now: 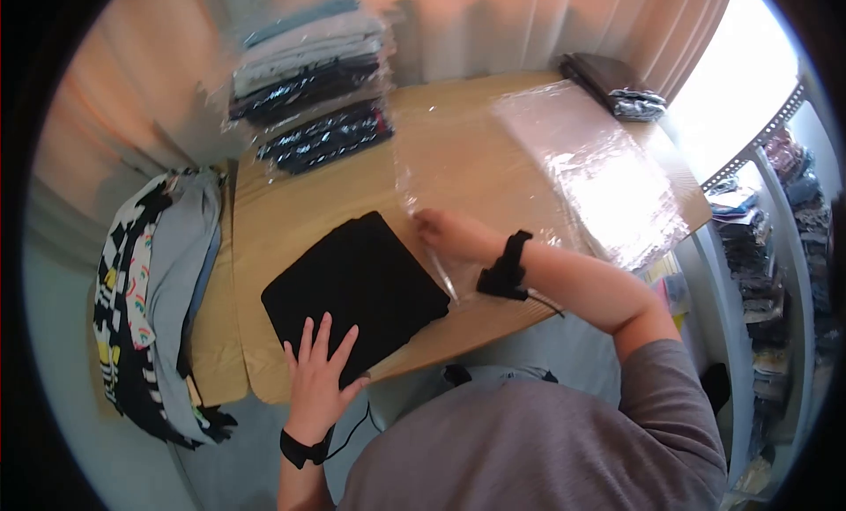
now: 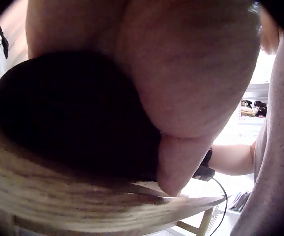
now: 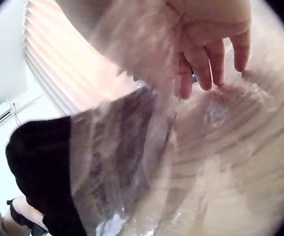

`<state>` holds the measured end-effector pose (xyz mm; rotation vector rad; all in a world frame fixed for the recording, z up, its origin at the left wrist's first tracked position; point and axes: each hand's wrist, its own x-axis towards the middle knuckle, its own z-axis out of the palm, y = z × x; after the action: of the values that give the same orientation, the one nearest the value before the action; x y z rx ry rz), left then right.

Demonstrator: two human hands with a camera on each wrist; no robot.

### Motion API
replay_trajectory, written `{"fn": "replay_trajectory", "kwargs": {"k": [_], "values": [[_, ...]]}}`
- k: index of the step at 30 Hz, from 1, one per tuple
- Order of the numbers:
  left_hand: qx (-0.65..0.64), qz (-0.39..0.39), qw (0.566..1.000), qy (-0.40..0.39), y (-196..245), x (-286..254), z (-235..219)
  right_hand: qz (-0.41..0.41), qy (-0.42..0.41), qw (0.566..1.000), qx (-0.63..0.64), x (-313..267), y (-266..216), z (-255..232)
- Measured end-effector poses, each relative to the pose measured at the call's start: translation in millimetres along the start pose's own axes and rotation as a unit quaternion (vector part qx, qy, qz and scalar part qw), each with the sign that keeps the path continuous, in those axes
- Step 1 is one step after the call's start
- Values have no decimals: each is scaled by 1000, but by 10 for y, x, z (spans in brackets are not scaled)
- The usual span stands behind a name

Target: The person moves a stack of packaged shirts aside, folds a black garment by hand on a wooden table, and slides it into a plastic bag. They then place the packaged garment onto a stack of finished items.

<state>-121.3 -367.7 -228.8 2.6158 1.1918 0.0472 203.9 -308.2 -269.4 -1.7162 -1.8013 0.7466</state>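
A folded black garment (image 1: 357, 282) lies near the front edge of the wooden table. My left hand (image 1: 322, 366) rests on its near left corner with fingers spread; in the left wrist view the thumb (image 2: 174, 164) hangs at the garment's edge. Just right of the garment, my right hand (image 1: 454, 235) pinches the left edge of a clear plastic bag (image 1: 485, 176) spread on the table. In the right wrist view, raised film (image 3: 122, 147) overlaps the garment's side and part of the hand, and several fingertips (image 3: 218, 81) point down at the film.
Bagged folded clothes (image 1: 308, 70) are stacked at the back left. More clear bags (image 1: 599, 176) lie on the right, with a dark brown bundle (image 1: 612, 84) behind them. Loose clothes (image 1: 167, 282) drape over the left side. Shelves with packed goods (image 1: 762, 291) stand at right.
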Motion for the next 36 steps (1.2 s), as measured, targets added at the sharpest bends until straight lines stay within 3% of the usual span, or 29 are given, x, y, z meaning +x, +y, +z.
{"fn": "replay_trajectory", "kwargs": {"k": [5, 7, 9, 10, 12, 14, 16, 17, 18, 19, 20, 22, 23, 25, 27, 28, 30, 31, 32, 34, 36], "values": [[7, -55, 998, 2, -57, -295, -66, 27, -41, 999, -8, -397, -412, -358], [22, -73, 997, 1, 6, -342, -66, -62, -33, 998, 1, -644, -522, -446], [46, -96, 992, 66, 145, -353, -18, -82, -60, 995, 4, -846, -549, -408], [44, -102, 992, 63, 206, -307, 17, -99, -79, 992, 5, -934, -569, -375], [14, -95, 989, 115, 275, -141, 121, -90, -117, 988, 34, -1053, -630, -304], [56, -106, 988, 100, 261, -125, 224, -59, -184, 978, 75, -1126, -718, -192], [72, -75, 989, 105, 229, -188, 274, -35, -181, 977, 108, -1193, -688, 63], [80, -73, 989, 101, 239, -250, 279, -2, -148, 970, 191, -1220, -675, 213], [82, -75, 989, 102, 240, -314, 292, 30, -113, 955, 271, -1210, -657, 327], [76, -67, 990, 98, 232, -386, 309, 45, -151, 928, 337, -1179, -643, 405], [71, -60, 991, 95, 229, -451, 322, 42, -152, 927, 339, -1142, -664, 413], [72, -72, 990, 93, 247, -539, 322, 83, -288, 828, 474, -1029, -704, 408], [70, -85, 989, 100, 274, -569, 319, 79, -292, 826, 475, -992, -722, 433], [72, -104, 986, 109, 306, -609, 325, 84, -398, 692, 597, -915, -762, 485], [-18, -125, 969, 211, 289, -619, 391, 44, -415, 670, 614, -846, -874, 521], [-13, -128, 968, 214, 260, -625, 464, 7, -423, 649, 632, -809, -945, 532], [-142, -194, 923, 301, 246, -604, 516, -40, -448, 638, 624, -714, -1059, 543], [-150, -145, 910, 359, 238, -584, 508, -39, -429, 640, 637, -707, -1091, 568], [-145, -143, 910, 361, 208, -589, 474, -38, -408, 641, 649, -698, -1119, 584], [-246, -217, 862, 386, 130, -624, 406, -78, -408, 651, 635, -677, -1195, 575], [-248, -212, 847, 419, 119, -640, 138, -119, -409, 660, 619, -653, -1270, 487]]}}
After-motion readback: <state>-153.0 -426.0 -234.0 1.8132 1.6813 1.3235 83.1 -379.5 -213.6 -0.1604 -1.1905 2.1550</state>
